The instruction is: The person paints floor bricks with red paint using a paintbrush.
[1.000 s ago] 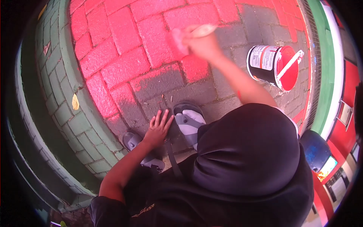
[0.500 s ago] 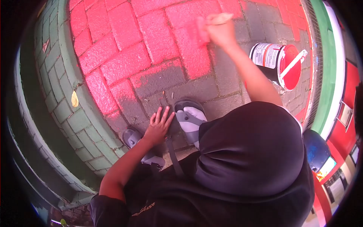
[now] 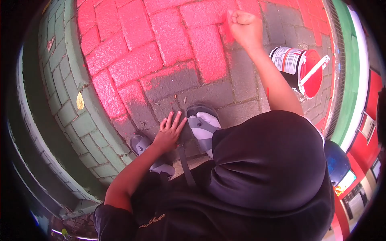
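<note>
My left hand (image 3: 170, 131) rests with its fingers spread on the grey pavers, between two sandalled feet. Up at the top, my right hand (image 3: 246, 29) is closed in a fist around a paint brush (image 3: 228, 25); only a blurred red part of it shows beside the fingers, and its handle is hidden. The brush is over the edge between red-painted pavers (image 3: 171, 36) and unpainted grey pavers (image 3: 243, 76). Right of my right forearm lies a paint bucket (image 3: 297, 68) with a white and black label, its red side or end facing right and a white handle across it.
Green bricks and a raised green curb (image 3: 86, 104) run down the left, with a yellow leaf (image 3: 80, 101) on them. A drain grating (image 3: 340, 60) and a green strip (image 3: 354, 80) border the right. A dark-covered head (image 3: 269, 160) fills the lower middle.
My right hand has moved a little to the right with the brush, and the pale handle that showed before is now out of sight. My left hand has stayed in place.
</note>
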Motion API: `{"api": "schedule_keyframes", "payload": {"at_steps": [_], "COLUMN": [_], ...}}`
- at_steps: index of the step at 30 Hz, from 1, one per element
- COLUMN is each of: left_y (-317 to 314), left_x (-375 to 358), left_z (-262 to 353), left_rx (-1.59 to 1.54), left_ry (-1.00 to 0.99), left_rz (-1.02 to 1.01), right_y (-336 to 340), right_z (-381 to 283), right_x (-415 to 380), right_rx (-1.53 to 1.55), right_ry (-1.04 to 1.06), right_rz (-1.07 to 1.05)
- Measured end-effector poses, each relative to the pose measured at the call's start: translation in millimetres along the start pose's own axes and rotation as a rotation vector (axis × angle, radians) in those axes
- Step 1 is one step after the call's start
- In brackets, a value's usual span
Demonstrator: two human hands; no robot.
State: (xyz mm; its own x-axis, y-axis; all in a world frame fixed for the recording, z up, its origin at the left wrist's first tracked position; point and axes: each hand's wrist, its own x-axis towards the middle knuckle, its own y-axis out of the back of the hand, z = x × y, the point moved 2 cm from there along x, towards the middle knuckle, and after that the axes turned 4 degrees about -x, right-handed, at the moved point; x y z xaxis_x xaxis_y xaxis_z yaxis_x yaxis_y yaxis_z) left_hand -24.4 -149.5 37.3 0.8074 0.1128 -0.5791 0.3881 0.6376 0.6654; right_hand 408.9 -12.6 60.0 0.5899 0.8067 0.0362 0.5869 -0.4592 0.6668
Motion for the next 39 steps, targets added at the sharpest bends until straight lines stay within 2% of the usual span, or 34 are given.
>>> {"api": "schedule_keyframes", "payload": {"at_steps": [1, 2, 4, 5, 7, 8, 10, 11, 12, 14, 16, 17, 19, 20, 22, 23, 25, 26, 28, 29, 31, 32, 34, 35, 37, 38, 39], "left_y": [2, 4, 1, 1, 0, -1, -3, -4, -6, -3, -5, -4, -3, -3, -4, -3, -2, -1, 0, -1, -8, -9, -6, -4, 0, 0, 2], "left_x": [0, 1, 1, 1, 1, 0, 0, 0, 0, 0, 0, 0, 1, 0, 1, 1, -2, -3, 2, 2, 1, 0, 0, 0, 1, 0, 0], "left_z": [1, 1, -1, -1, -1, -1, -4, -3, -2, -2, -3, -2, -2, -1, -2, -2, -3, -3, 0, -1, -4, -3, -3, -4, -1, 1, 1], "left_rx": [-0.009, -0.014, -0.018, -0.027, -0.005, 0.019, 0.01, 0.002, -0.005, 0.014, 0.017, 0.021, -0.001, -0.012, -0.008, -0.004, 0.0, -0.024, -0.051, -0.039, 0.005, 0.008, 0.024, 0.024, -0.047, -0.053, -0.055], "left_ry": [0.008, 0.018, 0.01, 0.001, 0.006, 0.006, 0.0, -0.005, -0.005, 0.007, 0.001, -0.001, 0.008, 0.016, 0.012, 0.007, 0.003, 0.004, -0.008, 0.003, 0.003, 0.002, -0.018, -0.013, 0.012, 0.008, 0.009], "left_rz": [-0.027, -0.048, -0.023, -0.003, -0.011, -0.021, -0.004, 0.024, 0.024, 0.012, 0.026, 0.04, 0.034, 0.03, 0.044, 0.035, 0.016, 0.021, 0.034, 0.019, 0.031, 0.026, 0.078, 0.082, 0.009, 0.002, -0.005], "right_y": [6, 4, -16, -17, -23, -23, -11, 5, 9, 10, -5, 3, 16, 18, 23, 24, 33, 26, 3, 1, -1, 10, 32, 36, 43, 35, 19], "right_z": [-6, -17, -43, -48, -50, -44, -28, -41, -43, -44, -27, -39, -50, -46, -16, -6, -1, -3, -32, -37, -40, -30, -15, -10, -11, -14, -25], "right_x": [-6, -17, -45, -47, -52, -47, -24, -22, -36, -79, -146, -154, -161, -161, -139, -132, -129, -136, -146, -146, -144, -141, -136, -133, -133, -140, -146], "right_rx": [-0.105, -0.108, -0.159, -0.158, 0.307, 0.308, -0.081, -0.217, -0.221, -0.171, -0.286, -0.287, 0.231, 0.232, 0.451, 0.451, 0.052, 0.05, 0.046, 0.036, 0.372, 0.643, 0.298, 0.299, 0.012, 0.009, -0.047], "right_ry": [0.241, 0.241, 0.349, 0.352, -0.04, -0.048, 0.271, 0.296, 0.296, 0.524, 0.979, 0.98, 0.506, 0.497, -0.447, -0.441, 0.208, 0.203, 0.32, 0.314, -0.031, -0.512, -0.471, -0.466, 0.041, 0.034, 0.127], "right_rz": [0.118, 0.12, -0.188, -0.189, -0.504, -0.509, -0.156, -0.194, -0.201, -0.37, -0.331, -0.339, -0.749, -0.758, -0.406, -0.409, 0.035, 0.035, -0.209, -0.206, -0.277, -0.293, -0.124, -0.128, -0.011, -0.015, -0.058]}}
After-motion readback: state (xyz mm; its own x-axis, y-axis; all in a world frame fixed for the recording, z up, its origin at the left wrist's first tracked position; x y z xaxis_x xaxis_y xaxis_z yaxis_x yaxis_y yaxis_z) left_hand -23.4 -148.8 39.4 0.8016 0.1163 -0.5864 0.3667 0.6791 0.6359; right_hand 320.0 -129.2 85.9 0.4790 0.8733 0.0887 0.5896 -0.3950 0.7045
